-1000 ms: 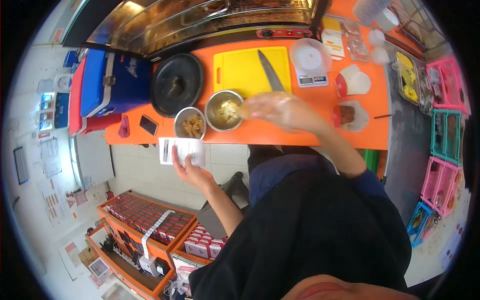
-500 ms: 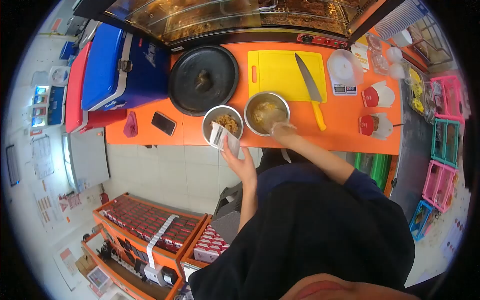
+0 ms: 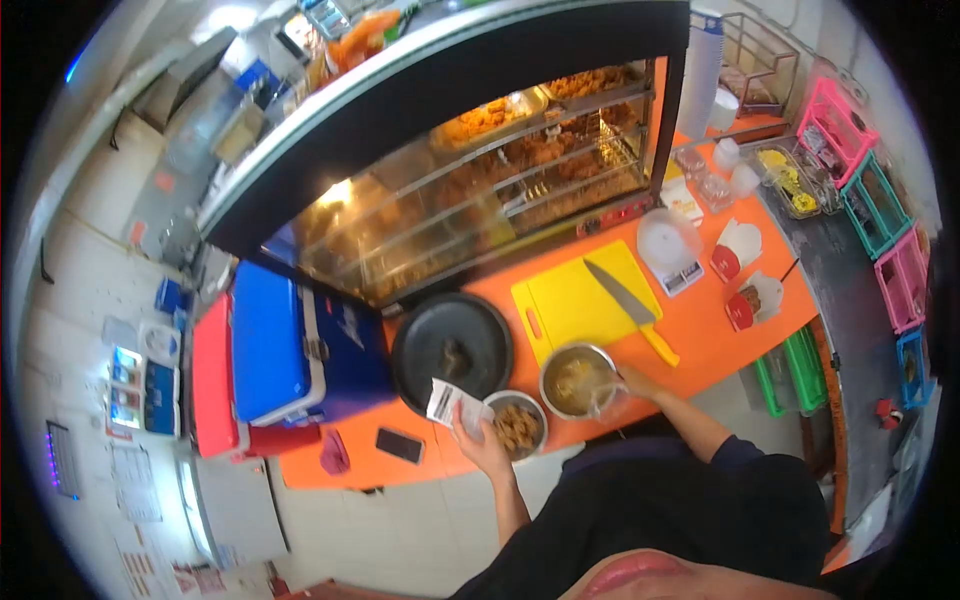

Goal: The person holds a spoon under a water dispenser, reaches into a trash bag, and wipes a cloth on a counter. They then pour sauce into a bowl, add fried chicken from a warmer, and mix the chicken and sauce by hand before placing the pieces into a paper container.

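Observation:
My left hand (image 3: 482,445) is closed on a white printed packet (image 3: 452,404), held up between the black round lid (image 3: 480,335) and a steel bowl of brown fried pieces (image 3: 516,426). At the right edge of a second steel bowl (image 3: 574,381), with pale yellowish contents, is my right hand (image 3: 632,383). A clear, blurred plastic piece shows at its fingers, and I cannot make out whether it is a glove or a container. Behind the bowls lies a yellow cutting board (image 3: 560,300) with a knife (image 3: 630,305) on it.
A lit glass food cabinet (image 3: 470,190) stands at the back. Blue cooler (image 3: 270,345), phone (image 3: 400,445) and pink cloth (image 3: 334,453) are at the left. Scale (image 3: 680,276), red-and-white boxes (image 3: 735,250) and coloured baskets (image 3: 875,205) are at the right.
The camera view has tilted up and turned, showing more of the cabinet. My left hand has moved the packet off the fried-piece bowl to its left side. My right hand has shifted to the bowl's right rim.

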`<act>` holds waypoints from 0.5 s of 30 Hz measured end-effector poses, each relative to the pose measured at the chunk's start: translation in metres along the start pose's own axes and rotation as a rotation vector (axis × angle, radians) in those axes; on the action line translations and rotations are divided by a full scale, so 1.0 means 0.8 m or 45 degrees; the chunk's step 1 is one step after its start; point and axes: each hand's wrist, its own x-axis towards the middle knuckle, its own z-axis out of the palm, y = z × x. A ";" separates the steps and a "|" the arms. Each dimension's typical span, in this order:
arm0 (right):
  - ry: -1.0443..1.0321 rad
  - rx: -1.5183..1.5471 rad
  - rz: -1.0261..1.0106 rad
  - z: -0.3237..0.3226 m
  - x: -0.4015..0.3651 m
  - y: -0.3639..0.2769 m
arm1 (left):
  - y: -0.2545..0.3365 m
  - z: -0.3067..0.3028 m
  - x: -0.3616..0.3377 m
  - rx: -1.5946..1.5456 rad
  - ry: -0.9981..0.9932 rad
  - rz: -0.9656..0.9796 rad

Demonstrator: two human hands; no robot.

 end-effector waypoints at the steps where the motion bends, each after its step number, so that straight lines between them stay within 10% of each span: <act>1: 0.059 -0.037 -0.049 0.013 0.008 0.021 | 0.002 0.000 0.009 0.022 0.008 0.023; 5: 0.338 0.075 -0.137 -0.034 -0.013 -0.011 | 0.012 0.001 0.034 0.020 0.046 0.083; 8: 0.111 0.689 0.059 -0.227 -0.116 -0.301 | 0.016 0.006 0.040 -0.259 0.089 -0.059; 9: 0.881 0.291 -0.710 -0.261 -0.067 -0.257 | 0.004 0.008 0.042 -0.264 0.087 -0.106; 10: 1.018 -0.692 -1.440 -0.340 -0.084 -0.329 | 0.007 0.012 0.041 -0.267 0.061 -0.111; 11: 0.702 -0.755 -0.446 -0.427 -0.085 -0.356 | 0.013 0.017 0.039 -0.375 0.008 -0.177; 13: 1.327 -0.835 -1.069 -0.493 -0.110 -0.483 | 0.021 0.024 0.041 -0.488 -0.055 -0.227; 15: 0.888 0.169 -0.769 -0.561 -0.131 -0.584 | 0.028 0.034 0.034 -0.414 -0.154 -0.205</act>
